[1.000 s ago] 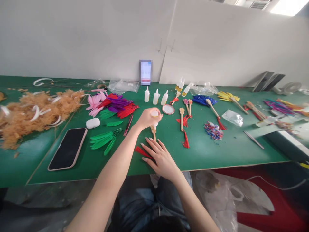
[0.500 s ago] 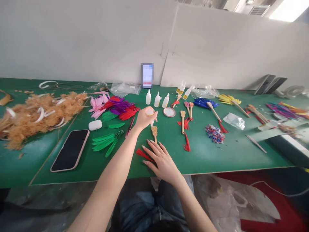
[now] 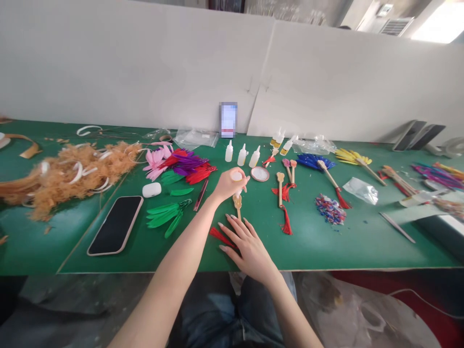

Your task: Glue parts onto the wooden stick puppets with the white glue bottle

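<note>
My left hand (image 3: 231, 185) grips a small white bottle (image 3: 237, 177), tipped nozzle down over the head of a wooden stick (image 3: 237, 207). My right hand (image 3: 250, 247) lies spread on the green table, its fingers over the stick's lower end and a red tassel (image 3: 220, 236). Behind them stand white bottles (image 3: 242, 155) and a round dish (image 3: 260, 174) of white material. To the right lies another wooden stick (image 3: 280, 189) with a red tassel.
Green feathers (image 3: 163, 213), a black phone (image 3: 116, 225) and orange fluffy trim (image 3: 83, 171) lie left. Colourful beads (image 3: 329, 209), a blue feather fan (image 3: 313, 161) and tweezers (image 3: 397, 227) lie right. A phone (image 3: 228, 120) stands against the wall.
The whole view has shifted, so the table's things appear further right and slightly lower. The bottle in my left hand now meets the stick's head more closely. My right hand stays spread.
</note>
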Motion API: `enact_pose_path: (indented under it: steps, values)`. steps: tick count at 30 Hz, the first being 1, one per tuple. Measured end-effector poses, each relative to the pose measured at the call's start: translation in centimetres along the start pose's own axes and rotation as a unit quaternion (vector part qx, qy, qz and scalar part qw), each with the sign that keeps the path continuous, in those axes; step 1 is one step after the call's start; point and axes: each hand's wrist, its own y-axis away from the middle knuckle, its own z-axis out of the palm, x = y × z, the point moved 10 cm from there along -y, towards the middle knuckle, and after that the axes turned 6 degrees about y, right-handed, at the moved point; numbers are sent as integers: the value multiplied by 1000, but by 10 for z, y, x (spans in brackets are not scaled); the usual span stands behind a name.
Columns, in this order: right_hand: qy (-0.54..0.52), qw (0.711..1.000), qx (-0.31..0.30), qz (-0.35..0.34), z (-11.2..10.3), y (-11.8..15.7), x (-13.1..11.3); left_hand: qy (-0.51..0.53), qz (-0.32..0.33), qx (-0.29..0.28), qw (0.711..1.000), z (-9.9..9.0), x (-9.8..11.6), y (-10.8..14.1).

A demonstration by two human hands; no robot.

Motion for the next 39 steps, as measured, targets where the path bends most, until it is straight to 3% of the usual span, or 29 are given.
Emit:
enact_pose_path:
  steps: [5, 10, 15, 20, 25, 31, 36, 39]
  values:
    - [1, 1000, 4, -2, 0, 0, 0, 5, 39, 64, 997, -11, 14, 3]
    - [-3, 1000, 3, 1, 0, -1, 0, -7, 8, 17, 1000, 1, 6, 1]
    - [-12, 1000, 12, 10, 0, 0, 1, 28, 28, 113, 993, -21, 11, 0]
    - [-19, 1000, 16, 18, 0, 0, 3, 18, 0, 49, 999, -9, 0, -3]
    - [-14, 1000, 8, 17, 2, 0, 2, 72, 11, 121, 990, -28, -2, -3]
    - [2, 1000, -7, 17, 3, 0, 2, 43, -14, 70, 997, -12, -7, -5]
    - [1, 1000, -15, 19, 3, -1, 2, 120, 0, 181, 976, -35, -12, -3]
    - [-1, 1000, -17, 20, 3, 0, 2, 102, -31, 120, 987, -23, -16, -6]
